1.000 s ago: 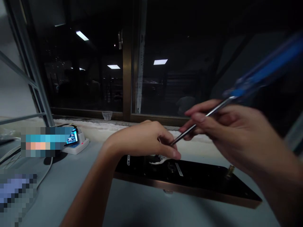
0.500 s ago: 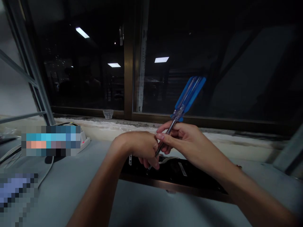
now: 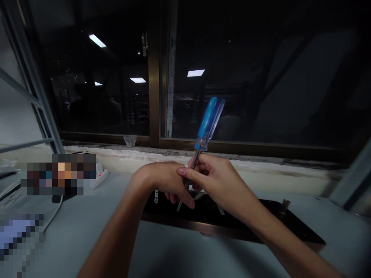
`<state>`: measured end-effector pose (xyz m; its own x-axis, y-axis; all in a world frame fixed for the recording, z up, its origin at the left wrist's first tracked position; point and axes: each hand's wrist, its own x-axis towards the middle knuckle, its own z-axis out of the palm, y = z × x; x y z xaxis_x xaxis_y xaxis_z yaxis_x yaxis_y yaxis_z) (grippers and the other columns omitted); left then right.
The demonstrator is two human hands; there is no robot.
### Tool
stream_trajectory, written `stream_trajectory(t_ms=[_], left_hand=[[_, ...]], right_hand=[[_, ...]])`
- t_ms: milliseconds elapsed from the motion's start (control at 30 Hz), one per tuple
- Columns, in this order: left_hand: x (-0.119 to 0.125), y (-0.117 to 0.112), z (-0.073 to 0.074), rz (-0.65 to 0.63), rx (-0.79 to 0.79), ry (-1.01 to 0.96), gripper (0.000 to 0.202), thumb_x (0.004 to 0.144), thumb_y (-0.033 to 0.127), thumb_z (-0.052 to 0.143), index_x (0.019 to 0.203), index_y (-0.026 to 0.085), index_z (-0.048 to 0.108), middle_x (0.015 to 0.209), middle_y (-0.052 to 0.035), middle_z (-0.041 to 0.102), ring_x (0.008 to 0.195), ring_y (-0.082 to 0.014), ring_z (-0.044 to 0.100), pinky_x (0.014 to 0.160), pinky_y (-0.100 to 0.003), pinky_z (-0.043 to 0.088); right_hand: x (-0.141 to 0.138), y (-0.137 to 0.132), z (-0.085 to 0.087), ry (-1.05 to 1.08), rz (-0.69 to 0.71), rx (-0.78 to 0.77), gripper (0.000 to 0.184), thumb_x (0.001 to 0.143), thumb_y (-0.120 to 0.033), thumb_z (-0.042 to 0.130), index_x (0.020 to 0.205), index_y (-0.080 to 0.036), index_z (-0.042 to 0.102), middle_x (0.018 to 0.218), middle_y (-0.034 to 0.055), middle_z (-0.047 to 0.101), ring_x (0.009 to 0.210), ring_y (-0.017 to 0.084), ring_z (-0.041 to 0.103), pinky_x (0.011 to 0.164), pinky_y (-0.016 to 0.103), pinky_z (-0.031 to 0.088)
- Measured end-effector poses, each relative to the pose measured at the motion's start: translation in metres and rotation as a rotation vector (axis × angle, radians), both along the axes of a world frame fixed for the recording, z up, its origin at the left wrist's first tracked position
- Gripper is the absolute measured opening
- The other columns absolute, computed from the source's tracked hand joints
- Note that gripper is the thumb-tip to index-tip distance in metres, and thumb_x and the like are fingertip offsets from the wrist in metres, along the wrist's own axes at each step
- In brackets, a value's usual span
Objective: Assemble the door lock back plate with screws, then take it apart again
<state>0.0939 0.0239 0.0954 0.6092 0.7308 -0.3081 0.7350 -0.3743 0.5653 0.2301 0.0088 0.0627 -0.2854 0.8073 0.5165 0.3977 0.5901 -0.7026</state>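
Observation:
A screwdriver point(image 3: 208, 121) with a blue and clear handle slants upward, its handle at the top right and its tip low over a black panel point(image 3: 246, 220). My right hand point(image 3: 214, 173) is closed, pinching the steel shaft between thumb and fingers just below the handle. Lower down, my left hand point(image 3: 171, 179) bends over the panel with its fingers curled around the shaft close to the tip. Whether the tip touches the panel cannot be made out. The long panel has a coppery front edge, white labels, and a small metal post point(image 3: 285, 205) near its right end.
The panel lies on a pale blue-grey table point(image 3: 162, 251). A clear plastic cup point(image 3: 130, 140) stands on the rough window sill behind. At left are a white power strip point(image 3: 101, 177), cables point(image 3: 53, 220) and blurred-out items. A metal frame point(image 3: 48, 116) rises at the left side.
The screwdriver's handle has swung left and turned, standing more upright. My right hand has shifted left along with it, uncovering the panel's right end. My left hand stays almost in place.

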Motion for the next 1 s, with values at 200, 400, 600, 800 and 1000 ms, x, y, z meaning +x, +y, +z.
stream_trajectory(t_ms=[200, 400, 600, 800, 1000], left_hand=[[0.0, 0.0, 0.0, -0.017, 0.02, -0.058, 0.017, 0.057, 0.004, 0.061, 0.066, 0.015, 0.051, 0.061, 0.0057, 0.051, 0.056, -0.0103, 0.054, 0.05, -0.02, 0.043], [-0.005, 0.0, 0.002, -0.113, 0.077, -0.103, 0.017, 0.062, 0.02, 0.067, 0.061, 0.015, 0.05, 0.058, 0.006, 0.049, 0.054, -0.0093, 0.052, 0.047, -0.019, 0.039], [-0.002, -0.001, 0.003, -0.07, 0.109, -0.086, 0.016, 0.06, 0.009, 0.063, 0.061, 0.015, 0.048, 0.058, 0.006, 0.05, 0.055, -0.0095, 0.051, 0.049, -0.02, 0.039], [-0.005, 0.0, 0.003, -0.165, 0.097, -0.086, 0.017, 0.058, 0.005, 0.059, 0.066, 0.016, 0.048, 0.063, 0.0067, 0.048, 0.056, -0.0086, 0.049, 0.047, -0.019, 0.036], [-0.005, -0.001, 0.004, -0.124, 0.107, -0.087, 0.016, 0.063, 0.02, 0.064, 0.063, 0.016, 0.049, 0.061, 0.0058, 0.049, 0.053, -0.0084, 0.049, 0.047, -0.02, 0.037]], right_hand=[[0.005, -0.006, 0.008, 0.091, 0.194, -0.075, 0.009, 0.083, -0.028, 0.049, 0.08, -0.019, 0.05, 0.062, -0.003, 0.057, 0.056, 0.011, 0.055, 0.049, 0.021, 0.043], [0.0, -0.008, 0.007, 0.109, 0.121, -0.055, 0.009, 0.078, -0.028, 0.055, 0.078, -0.019, 0.052, 0.067, -0.001, 0.059, 0.062, 0.014, 0.058, 0.049, 0.023, 0.045], [0.0, -0.009, 0.008, 0.196, 0.133, -0.081, 0.013, 0.077, -0.03, 0.056, 0.082, -0.019, 0.051, 0.063, -0.0033, 0.057, 0.053, 0.011, 0.055, 0.045, 0.021, 0.042], [-0.001, -0.009, 0.012, 0.226, 0.234, -0.124, 0.012, 0.078, -0.028, 0.054, 0.075, -0.017, 0.056, 0.059, -0.0025, 0.057, 0.05, 0.009, 0.053, 0.048, 0.02, 0.042], [-0.002, -0.006, 0.009, 0.216, 0.025, -0.05, 0.022, 0.071, -0.032, 0.064, 0.066, -0.018, 0.048, 0.054, -0.005, 0.054, 0.044, 0.008, 0.048, 0.041, 0.019, 0.038]])
